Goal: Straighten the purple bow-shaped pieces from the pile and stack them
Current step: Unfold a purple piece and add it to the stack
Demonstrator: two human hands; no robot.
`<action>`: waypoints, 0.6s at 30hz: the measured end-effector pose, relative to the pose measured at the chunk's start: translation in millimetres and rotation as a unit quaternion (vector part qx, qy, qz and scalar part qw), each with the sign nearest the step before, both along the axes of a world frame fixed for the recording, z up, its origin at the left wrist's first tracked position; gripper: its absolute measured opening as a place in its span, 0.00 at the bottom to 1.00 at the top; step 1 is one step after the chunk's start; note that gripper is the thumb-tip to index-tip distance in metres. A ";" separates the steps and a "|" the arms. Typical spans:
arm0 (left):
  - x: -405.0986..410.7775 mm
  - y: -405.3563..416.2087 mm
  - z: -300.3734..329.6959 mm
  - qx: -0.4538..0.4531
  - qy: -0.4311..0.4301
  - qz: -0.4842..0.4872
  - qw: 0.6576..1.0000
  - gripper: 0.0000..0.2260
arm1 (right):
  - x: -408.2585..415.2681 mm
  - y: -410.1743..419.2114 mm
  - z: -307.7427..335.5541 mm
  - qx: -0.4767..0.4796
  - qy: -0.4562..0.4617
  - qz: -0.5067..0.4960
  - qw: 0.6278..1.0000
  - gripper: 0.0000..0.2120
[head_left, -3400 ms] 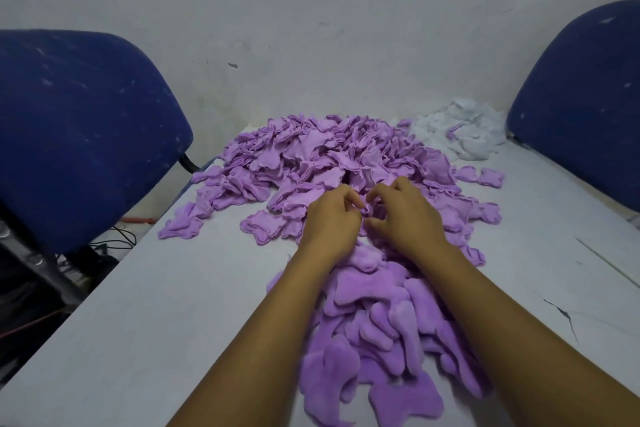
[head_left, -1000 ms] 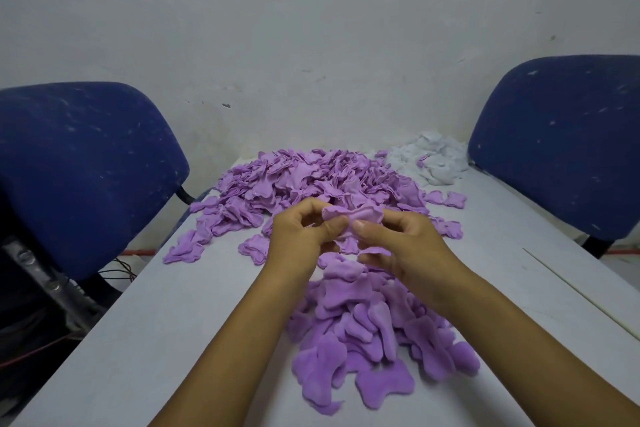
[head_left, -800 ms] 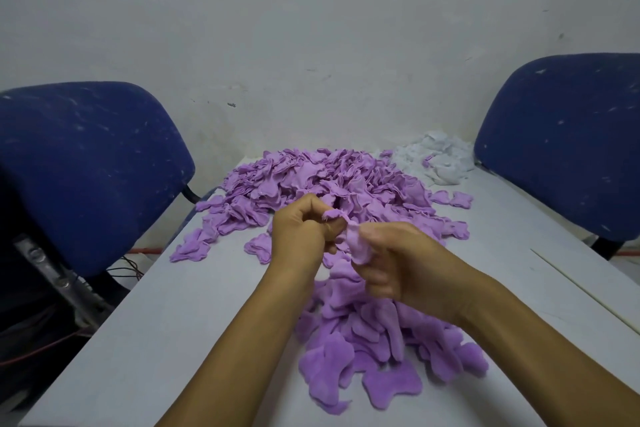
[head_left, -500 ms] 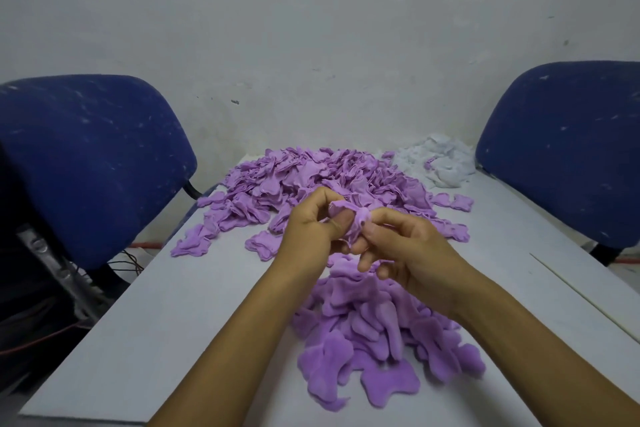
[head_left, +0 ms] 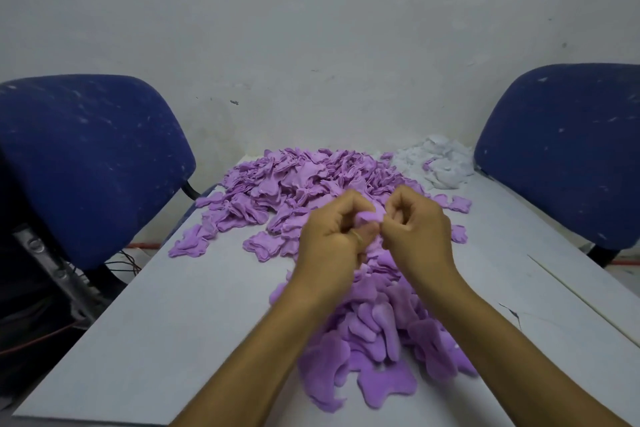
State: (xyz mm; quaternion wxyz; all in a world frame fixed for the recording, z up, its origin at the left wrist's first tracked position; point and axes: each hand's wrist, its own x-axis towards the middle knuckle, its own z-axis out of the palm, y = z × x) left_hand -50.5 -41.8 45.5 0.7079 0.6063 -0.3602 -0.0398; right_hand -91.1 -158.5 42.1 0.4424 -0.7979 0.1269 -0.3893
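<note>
From the head view, the white table (head_left: pixel 145 340) lies bare along its left side up to its left edge, and bare again on the right near a long seam; a blue chair (head_left: pixel 86 163) stands close off the left edge and another blue chair (head_left: pixel 568 149) off the right. The big pile of purple pieces (head_left: pixel 304 180) fills the far middle, with white fluff (head_left: pixel 436 163) beside it at the far right.

Compared with half a second ago, both hands have closed tighter and the piece between them shows less; the stack below looks unchanged.

The left hand (head_left: pixel 332 236) and right hand (head_left: pixel 415 229) are raised above the table, fingers curled, pinching one small crumpled purple piece (head_left: pixel 370 217) between them, only a folded bit visible. The straightened stack (head_left: pixel 381 340) lies spread under the forearms at the near edge.
</note>
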 end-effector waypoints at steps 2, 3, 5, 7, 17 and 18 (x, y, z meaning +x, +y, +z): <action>-5.5 -6.0 0.3 0.022 -0.031 0.006 0.999 0.08 | 3.9 0.5 -0.1 -0.015 -0.015 -0.051 0.998 0.10; -5.1 -7.5 0.1 0.027 -0.044 0.016 0.999 0.06 | 6.7 0.7 0.1 -0.018 -0.016 -0.061 0.998 0.10; -3.7 -7.1 0.5 0.024 -0.054 0.025 0.998 0.04 | 11.0 -0.1 2.1 -0.018 -0.007 -0.066 0.998 0.11; -1.5 -3.7 3.0 0.011 -0.050 -0.011 0.999 0.02 | 12.4 -1.8 5.1 0.011 -0.006 -0.046 0.999 0.12; 14.4 10.0 2.8 -0.006 0.061 0.004 0.998 0.05 | -3.4 10.7 10.0 0.196 0.030 0.227 0.953 0.15; 14.2 10.9 2.8 -0.017 0.070 0.015 0.997 0.06 | -4.1 10.4 11.5 0.219 0.037 0.267 0.938 0.14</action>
